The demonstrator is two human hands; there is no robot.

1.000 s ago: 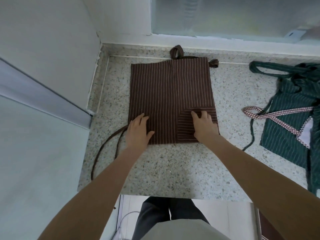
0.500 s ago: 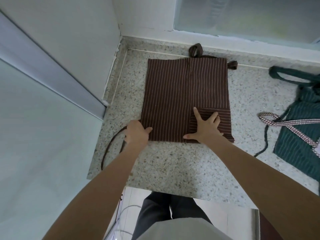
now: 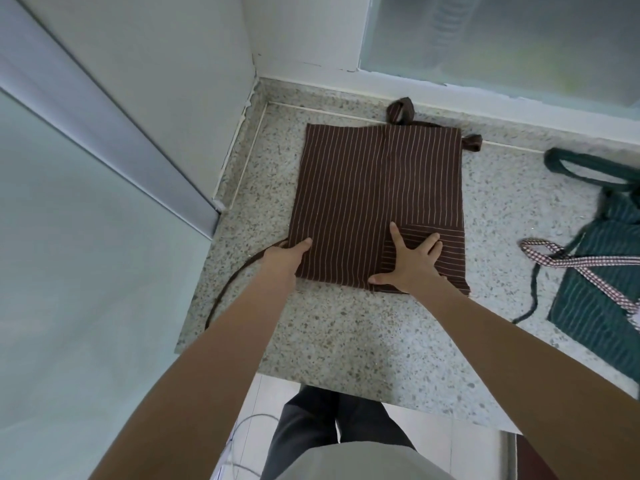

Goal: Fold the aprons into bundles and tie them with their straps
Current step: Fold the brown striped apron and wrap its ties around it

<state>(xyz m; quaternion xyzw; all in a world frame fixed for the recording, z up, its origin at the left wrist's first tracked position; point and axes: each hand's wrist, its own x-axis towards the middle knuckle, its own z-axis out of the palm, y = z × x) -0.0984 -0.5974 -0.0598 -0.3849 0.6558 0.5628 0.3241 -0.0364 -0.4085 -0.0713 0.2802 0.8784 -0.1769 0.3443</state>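
A brown pin-striped apron (image 3: 367, 188) lies folded into a flat rectangle on the speckled stone counter (image 3: 346, 337). My left hand (image 3: 285, 259) grips its near left corner, thumb on top and fingers hidden beneath the edge. My right hand (image 3: 410, 261) presses flat with spread fingers on the near right part, where a cross-striped flap lies. A brown strap (image 3: 228, 289) curves off the left corner toward the counter's left edge. Two more strap ends (image 3: 401, 110) poke out at the far edge.
A dark green striped apron (image 3: 602, 271) with a red-checked strap (image 3: 568, 259) lies spread at the right. White walls close the counter on the left and back, under a frosted window (image 3: 502, 39). The counter's front edge runs just above my legs.
My left hand slid from lying flat on the cloth to the near left corner and took hold of it. My right hand spread flat. The camera shifted left.
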